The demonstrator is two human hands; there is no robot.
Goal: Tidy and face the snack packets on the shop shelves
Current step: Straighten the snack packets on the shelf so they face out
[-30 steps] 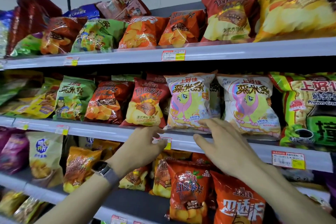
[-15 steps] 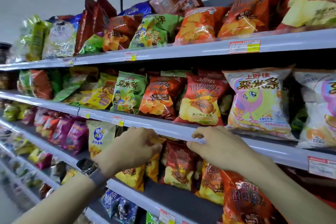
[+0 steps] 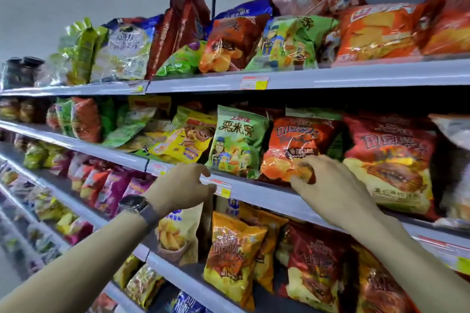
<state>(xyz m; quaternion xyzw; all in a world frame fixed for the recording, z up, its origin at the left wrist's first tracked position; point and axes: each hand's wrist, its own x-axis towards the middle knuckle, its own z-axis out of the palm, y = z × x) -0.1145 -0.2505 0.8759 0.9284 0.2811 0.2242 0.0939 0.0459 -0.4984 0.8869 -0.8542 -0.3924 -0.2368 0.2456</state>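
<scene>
We noted right hand (image 3: 328, 185) pinched orange packet (image 3: 296, 145) bottom; left hand (image 3: 183, 187) curled at shelf rail (image 3: 254, 190), grip unclear

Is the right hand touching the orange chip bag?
Touching. The head view shows the right hand pinching the bottom of the orange bag.

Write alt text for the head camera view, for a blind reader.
A person's right hand pinches the bottom of an orange packet standing between a green packet and a red packet on a crowded shop shelf. The left hand, a watch on its wrist, holds the shelf's edge at a price tag.
</scene>
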